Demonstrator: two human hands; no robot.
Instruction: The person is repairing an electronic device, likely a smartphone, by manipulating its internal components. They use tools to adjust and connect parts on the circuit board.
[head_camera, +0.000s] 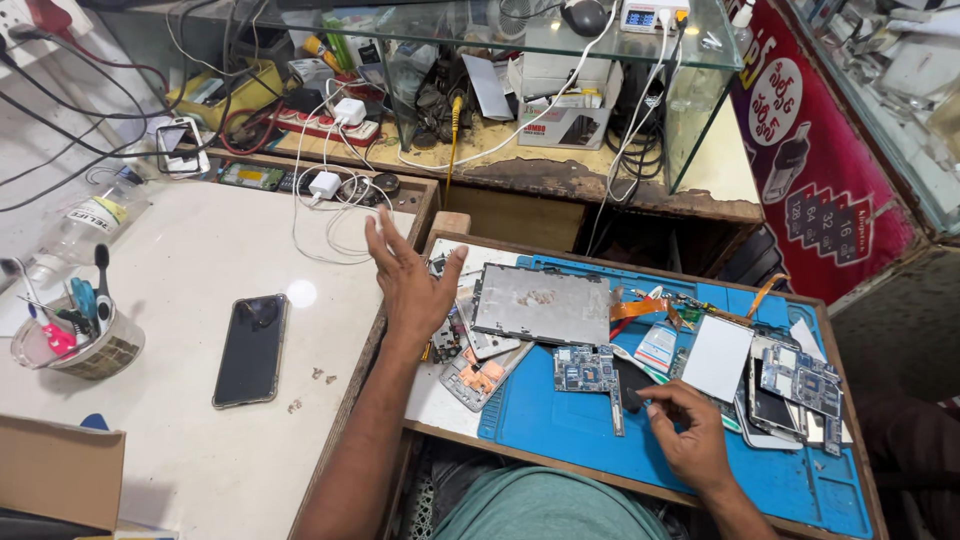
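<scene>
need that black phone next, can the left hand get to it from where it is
Probably yes. The left hand is raised open and empty at the table edge, and the black phone lies flat on the white table just beside it, with nothing lying between them.

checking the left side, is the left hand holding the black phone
No, the left hand is raised open, apart from the black phone.

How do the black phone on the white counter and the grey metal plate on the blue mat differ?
The black phone is dark, glossy and narrow; the grey metal plate is matte, pale and wider. The phone lies alone on the white counter, apart from both hands; the plate sits among loose parts beside the left hand. Both lie flat.
</scene>
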